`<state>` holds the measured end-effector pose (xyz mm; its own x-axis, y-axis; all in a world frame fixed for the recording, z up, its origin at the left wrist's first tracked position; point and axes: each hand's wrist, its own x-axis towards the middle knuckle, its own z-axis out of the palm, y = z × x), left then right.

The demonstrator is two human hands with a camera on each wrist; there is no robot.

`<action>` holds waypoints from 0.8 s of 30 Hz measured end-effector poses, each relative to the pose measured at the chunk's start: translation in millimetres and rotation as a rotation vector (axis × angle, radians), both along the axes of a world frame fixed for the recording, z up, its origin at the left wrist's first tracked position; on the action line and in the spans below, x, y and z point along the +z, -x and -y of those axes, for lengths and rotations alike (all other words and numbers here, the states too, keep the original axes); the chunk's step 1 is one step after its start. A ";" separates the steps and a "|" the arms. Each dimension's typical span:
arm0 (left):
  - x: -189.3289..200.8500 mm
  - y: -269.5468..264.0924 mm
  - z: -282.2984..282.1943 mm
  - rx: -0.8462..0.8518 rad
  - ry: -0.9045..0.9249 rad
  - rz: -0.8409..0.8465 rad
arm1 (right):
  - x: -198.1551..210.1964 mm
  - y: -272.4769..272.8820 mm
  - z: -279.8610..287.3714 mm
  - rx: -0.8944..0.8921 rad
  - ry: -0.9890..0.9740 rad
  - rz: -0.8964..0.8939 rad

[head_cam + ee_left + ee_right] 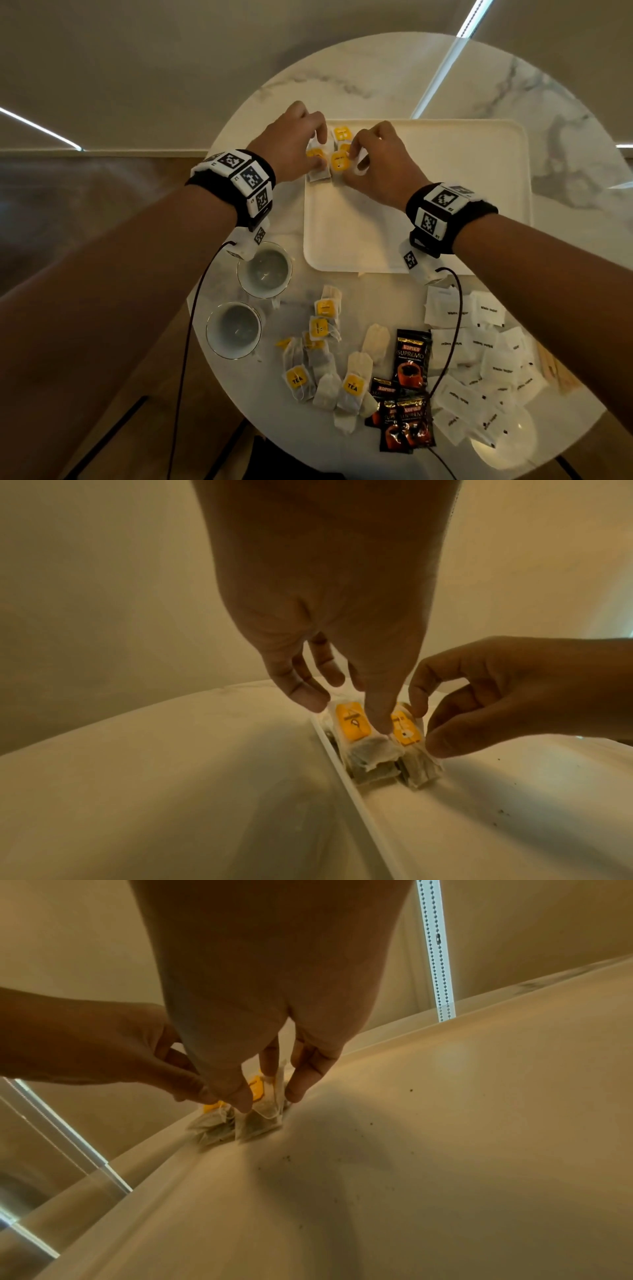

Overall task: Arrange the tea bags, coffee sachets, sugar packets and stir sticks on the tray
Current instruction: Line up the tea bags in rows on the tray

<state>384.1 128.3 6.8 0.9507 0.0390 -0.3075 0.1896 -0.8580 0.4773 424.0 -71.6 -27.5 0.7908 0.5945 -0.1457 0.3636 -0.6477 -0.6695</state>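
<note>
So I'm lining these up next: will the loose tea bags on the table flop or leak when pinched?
Probably floppy: the tea bags lie limp and crumpled. Likely light. They may shed, since dark specks dot the tray.

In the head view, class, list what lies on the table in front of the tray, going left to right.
Two empty cups → loose tea bags → coffee sachets → white sugar packets.

Tea bags [352,387] read "TEA"; coffee sachets [412,359] "KOPIKO SUPREMO".
</note>
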 end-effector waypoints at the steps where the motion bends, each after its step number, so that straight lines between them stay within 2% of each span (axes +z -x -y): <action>1: 0.3 0.5 -0.3 -0.001 0.000 -0.002 | -1.4 0.3 1.1 -0.002 0.003 0.004; 5: 1.9 1.3 -1.3 -0.046 0.013 -0.062 | -5.2 -0.9 1.9 0.007 0.026 -0.001; 12: 4.8 -1.1 1.5 -0.108 -0.031 -0.025 | -7.3 -2.3 -1.7 0.009 0.025 0.005; 15: 4.6 -0.6 -0.3 -0.082 -0.017 -0.025 | -7.0 -4.2 -1.1 -0.027 -0.010 -0.013; 20: 3.7 2.0 -0.7 -0.132 -0.057 -0.119 | -7.9 -2.0 -4.9 -0.027 0.033 -0.035; 24: 1.9 3.5 5.6 -0.161 -0.072 -0.118 | -8.1 0.8 -7.8 -0.019 0.053 -0.010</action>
<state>380.6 122.7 8.7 0.9039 -0.0846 -0.4193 0.0982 -0.9129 0.3961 423.2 -63.8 -35.5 0.8005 0.5703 -0.1844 0.3443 -0.6894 -0.6373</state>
